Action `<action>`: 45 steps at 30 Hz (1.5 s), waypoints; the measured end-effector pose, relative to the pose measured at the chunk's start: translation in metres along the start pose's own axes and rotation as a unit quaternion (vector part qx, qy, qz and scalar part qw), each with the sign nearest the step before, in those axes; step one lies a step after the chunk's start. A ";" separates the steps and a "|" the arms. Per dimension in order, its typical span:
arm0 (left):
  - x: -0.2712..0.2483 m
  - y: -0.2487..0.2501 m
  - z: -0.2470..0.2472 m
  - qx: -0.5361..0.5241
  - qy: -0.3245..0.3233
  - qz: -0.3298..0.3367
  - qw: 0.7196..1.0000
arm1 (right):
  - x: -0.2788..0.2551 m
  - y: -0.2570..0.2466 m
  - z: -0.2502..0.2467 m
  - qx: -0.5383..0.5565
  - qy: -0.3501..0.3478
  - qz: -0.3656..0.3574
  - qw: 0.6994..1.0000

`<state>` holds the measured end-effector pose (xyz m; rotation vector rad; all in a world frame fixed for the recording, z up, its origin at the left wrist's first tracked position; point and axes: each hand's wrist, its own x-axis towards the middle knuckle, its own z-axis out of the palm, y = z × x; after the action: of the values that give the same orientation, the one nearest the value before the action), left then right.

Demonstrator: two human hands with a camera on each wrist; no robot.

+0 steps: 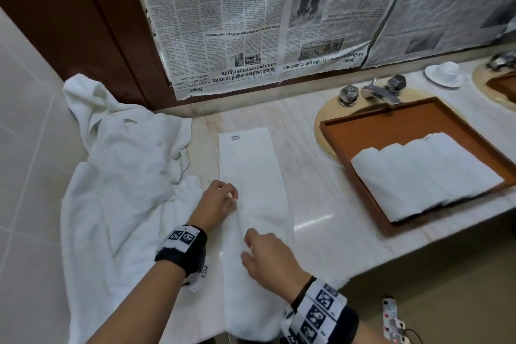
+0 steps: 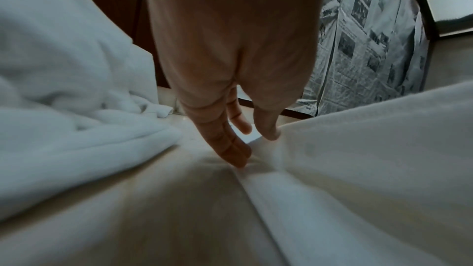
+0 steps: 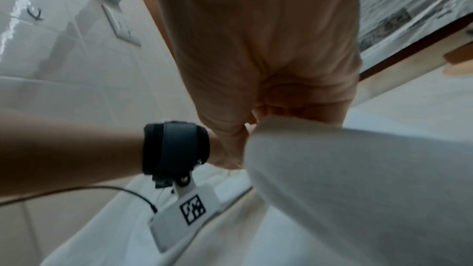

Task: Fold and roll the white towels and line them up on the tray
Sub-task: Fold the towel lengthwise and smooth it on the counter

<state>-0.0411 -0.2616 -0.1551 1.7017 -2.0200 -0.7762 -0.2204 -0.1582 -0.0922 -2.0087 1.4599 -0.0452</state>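
A long white towel, folded into a narrow strip, lies on the marble counter and runs away from me. My left hand pinches its left edge between thumb and fingertips. My right hand is nearer to me with fingers curled round the same edge, lifting a flap. A raised ridge runs between the two hands. The brown tray sits to the right over the sink, holding several rolled white towels side by side.
A heap of unfolded white towels covers the counter's left end. Behind the tray are a faucet and a white cup on a saucer. Newspaper covers the wall behind. The counter's front edge runs just below my wrists.
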 end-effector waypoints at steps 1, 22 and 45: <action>-0.005 -0.004 -0.001 -0.001 0.001 -0.008 1.000 | 0.000 -0.003 0.009 0.001 -0.012 0.000 1.000; -0.026 -0.005 0.024 -0.011 0.046 -0.097 0.994 | 0.039 0.077 0.016 -0.107 0.020 0.023 0.994; 0.105 0.038 0.041 0.007 0.062 -0.191 0.980 | 0.184 0.166 -0.112 -0.115 -0.079 -0.061 0.988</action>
<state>-0.1153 -0.3538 -0.1690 2.1237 -1.6397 -0.7511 -0.3327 -0.3987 -0.1500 -2.2287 1.2894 0.2355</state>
